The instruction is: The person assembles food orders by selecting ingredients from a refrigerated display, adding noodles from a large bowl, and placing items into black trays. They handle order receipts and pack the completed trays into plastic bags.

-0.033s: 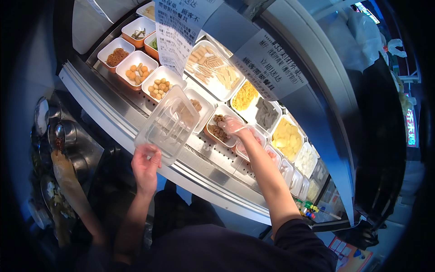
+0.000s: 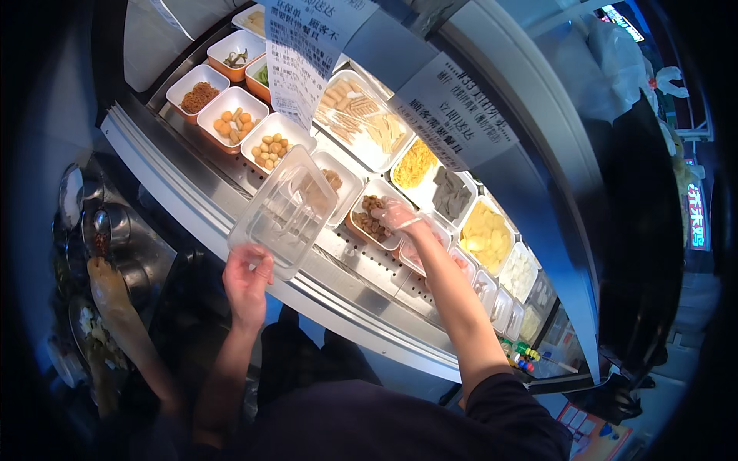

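My left hand [image 2: 249, 278] pinches the near lower edge of a clear plastic rectangular container [image 2: 286, 211], which is tilted above the counter's front rail. Through it I see part of a white tub [image 2: 346, 178] with brownish food. My right hand [image 2: 397, 215] wears a thin clear glove. Its fingers are bent together among small brown food pieces [image 2: 370, 223] in a white tub with an orange-brown outside [image 2: 354, 227]. The gloved fingertips are partly hidden by the food. Just to the right, a tub of pink food [image 2: 413, 257] lies partly under my right forearm.
Left of the container stand tubs of small round balls [image 2: 271, 150], mixed orange and pale balls [image 2: 234, 125] and brown shreds [image 2: 200, 98]. Behind are trays of yellow strips [image 2: 416, 163] and yellow slices [image 2: 486, 234]. Printed paper slips [image 2: 298, 65] hang above. Metal vessels [image 2: 127, 230] stand lower left.
My gloved right hand has shifted very slightly among the brown pieces. My left hand and the clear container look the same.
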`<act>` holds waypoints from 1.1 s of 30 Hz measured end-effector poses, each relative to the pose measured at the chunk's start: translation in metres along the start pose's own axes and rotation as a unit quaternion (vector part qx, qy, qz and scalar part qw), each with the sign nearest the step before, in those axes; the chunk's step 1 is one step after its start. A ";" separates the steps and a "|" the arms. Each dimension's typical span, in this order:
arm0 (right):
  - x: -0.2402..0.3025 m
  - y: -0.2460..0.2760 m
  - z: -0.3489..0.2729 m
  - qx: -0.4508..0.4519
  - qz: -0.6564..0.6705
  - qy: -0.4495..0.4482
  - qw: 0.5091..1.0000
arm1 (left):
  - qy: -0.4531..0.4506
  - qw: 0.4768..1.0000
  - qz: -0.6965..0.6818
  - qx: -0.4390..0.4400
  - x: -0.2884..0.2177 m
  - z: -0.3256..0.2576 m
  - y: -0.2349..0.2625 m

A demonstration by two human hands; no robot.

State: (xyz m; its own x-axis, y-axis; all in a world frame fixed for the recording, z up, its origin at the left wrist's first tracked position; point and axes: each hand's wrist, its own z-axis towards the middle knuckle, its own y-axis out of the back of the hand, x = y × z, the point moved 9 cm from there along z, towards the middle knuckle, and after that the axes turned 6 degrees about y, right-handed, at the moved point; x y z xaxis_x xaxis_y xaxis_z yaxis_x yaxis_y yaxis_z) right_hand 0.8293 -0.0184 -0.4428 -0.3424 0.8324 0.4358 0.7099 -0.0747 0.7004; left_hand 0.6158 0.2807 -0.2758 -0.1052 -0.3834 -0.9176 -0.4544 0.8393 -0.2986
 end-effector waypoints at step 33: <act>0.213 0.162 -0.398 -0.022 0.593 0.199 0.780 | -0.378 0.751 0.484 0.243 0.037 -0.006 -0.231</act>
State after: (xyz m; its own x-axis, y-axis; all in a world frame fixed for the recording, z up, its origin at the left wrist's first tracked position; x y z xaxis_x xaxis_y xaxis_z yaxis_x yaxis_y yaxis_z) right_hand 0.6268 -0.0713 -0.0112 0.3691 -0.0726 0.9265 0.6538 -0.6882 -0.3144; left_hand 0.7117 0.0699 -0.2393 0.4375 0.6714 -0.5981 -0.0934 0.6955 0.7124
